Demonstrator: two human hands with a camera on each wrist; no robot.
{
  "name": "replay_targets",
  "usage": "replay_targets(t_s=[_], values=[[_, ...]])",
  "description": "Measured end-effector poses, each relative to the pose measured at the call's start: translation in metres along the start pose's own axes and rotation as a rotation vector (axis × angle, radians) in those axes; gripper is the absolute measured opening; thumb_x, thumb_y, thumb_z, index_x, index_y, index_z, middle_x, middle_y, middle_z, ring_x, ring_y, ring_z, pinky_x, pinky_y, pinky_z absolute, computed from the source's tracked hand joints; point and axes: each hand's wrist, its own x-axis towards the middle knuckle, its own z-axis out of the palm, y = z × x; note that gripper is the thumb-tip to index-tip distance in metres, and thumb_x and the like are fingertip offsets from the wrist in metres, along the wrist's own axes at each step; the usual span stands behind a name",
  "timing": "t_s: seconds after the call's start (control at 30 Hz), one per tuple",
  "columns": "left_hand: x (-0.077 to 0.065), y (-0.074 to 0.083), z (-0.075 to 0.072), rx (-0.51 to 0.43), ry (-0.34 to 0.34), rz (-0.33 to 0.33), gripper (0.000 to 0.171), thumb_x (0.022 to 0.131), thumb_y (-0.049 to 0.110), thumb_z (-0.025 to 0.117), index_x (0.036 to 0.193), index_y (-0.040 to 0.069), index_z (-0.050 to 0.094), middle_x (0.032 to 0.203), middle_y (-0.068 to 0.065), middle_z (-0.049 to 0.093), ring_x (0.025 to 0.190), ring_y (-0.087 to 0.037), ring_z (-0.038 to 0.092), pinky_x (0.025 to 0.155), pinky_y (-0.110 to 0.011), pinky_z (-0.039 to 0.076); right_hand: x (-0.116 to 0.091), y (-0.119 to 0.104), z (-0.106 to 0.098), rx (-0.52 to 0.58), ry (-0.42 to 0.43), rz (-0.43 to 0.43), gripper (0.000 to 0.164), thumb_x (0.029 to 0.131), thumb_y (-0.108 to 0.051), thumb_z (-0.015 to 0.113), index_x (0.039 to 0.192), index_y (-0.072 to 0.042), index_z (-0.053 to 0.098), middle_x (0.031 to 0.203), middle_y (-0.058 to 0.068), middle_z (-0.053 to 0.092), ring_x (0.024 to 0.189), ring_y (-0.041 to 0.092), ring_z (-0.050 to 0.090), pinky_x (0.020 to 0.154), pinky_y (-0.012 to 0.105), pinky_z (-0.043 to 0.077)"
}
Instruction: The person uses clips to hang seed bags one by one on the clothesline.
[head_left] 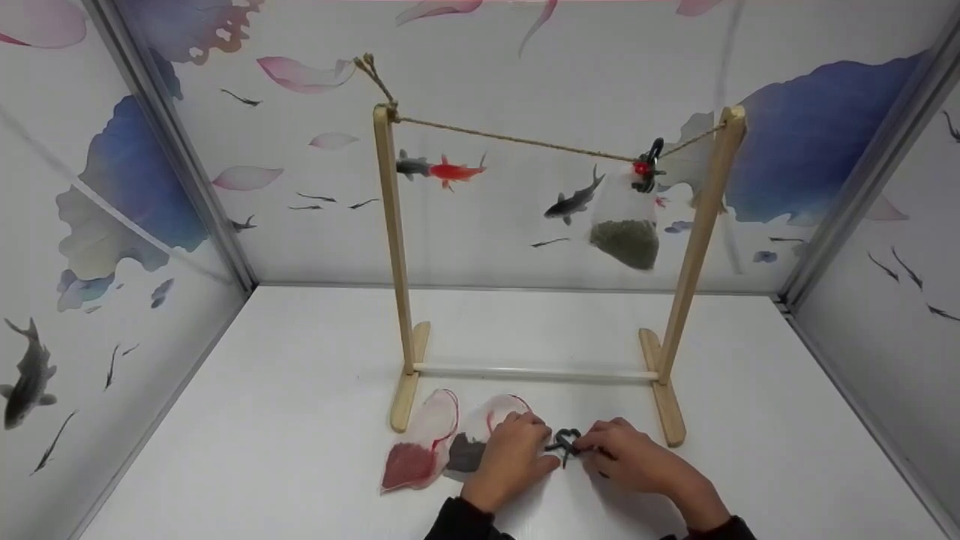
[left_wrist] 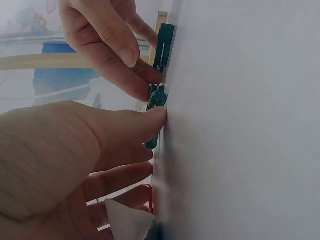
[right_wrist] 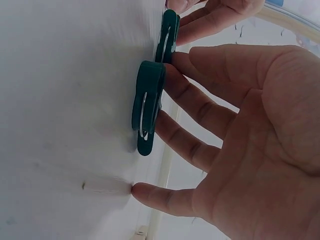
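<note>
A dark green spring clip (head_left: 566,441) lies on the white tabletop between the two hands. In the right wrist view a second green clip (right_wrist: 148,95) lies beside the first clip (right_wrist: 168,35). My left hand (head_left: 514,454) bends over the first clip's left end, thumb on one side and fingers on the other. My right hand (head_left: 637,457) reaches in from the right, fingertips at the clips, and covers most of the second one in the head view. A sheer pouch with grey filling (head_left: 466,454) is partly hidden behind my left hand.
A sheer pouch with reddish filling (head_left: 409,465) lies further left. Behind the hands stands a wooden frame (head_left: 394,240) with a twine line (head_left: 517,139). From the line a pouch with olive filling (head_left: 626,241) hangs by a dark clip (head_left: 646,169). Printed walls enclose the table.
</note>
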Motion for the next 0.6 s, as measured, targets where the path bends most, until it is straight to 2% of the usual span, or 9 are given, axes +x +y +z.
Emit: replay_targets(t_s=[0.13, 0.37, 0.6], values=[[0.0, 0.0005, 0.0002, -0.031, -0.03, -0.019, 0.04, 0.081, 0.04, 0.084, 0.107, 0.01, 0.079, 0.109, -0.002, 0.073, 0.103, -0.02, 0.064, 0.091, -0.032, 0.051, -0.0005, -0.0001, 0.0006, -0.007, 0.005, -0.007, 0.021, 0.1, -0.01, 0.063, 0.114, -0.01, 0.078, 0.111, 0.0, 0.07, 0.102, 0.022, 0.06, 0.086, 0.037, 0.051], [-0.0004, -0.0001, 0.0004, -0.04, -0.044, -0.023, 0.052, 0.077, 0.049, 0.085, 0.109, 0.009, 0.079, 0.111, -0.003, 0.073, 0.106, -0.02, 0.064, 0.093, -0.032, 0.052, -0.001, -0.0002, 0.0014, -0.043, -0.014, -0.041, 0.023, 0.102, -0.013, 0.061, 0.119, -0.009, 0.076, 0.137, 0.015, 0.065, 0.123, 0.042, 0.062, 0.097, 0.057, 0.052], [-0.002, 0.0004, -0.0031, -0.012, -0.023, 0.02, 0.051, 0.075, 0.051, 0.085, 0.103, 0.009, 0.078, 0.11, -0.003, 0.073, 0.103, -0.021, 0.065, 0.088, -0.033, 0.053, -0.0015, 0.0001, 0.0017, -0.039, 0.002, -0.049, 0.022, 0.102, -0.013, 0.063, 0.117, -0.008, 0.077, 0.127, 0.009, 0.068, 0.114, 0.035, 0.062, 0.091, 0.049, 0.054]])
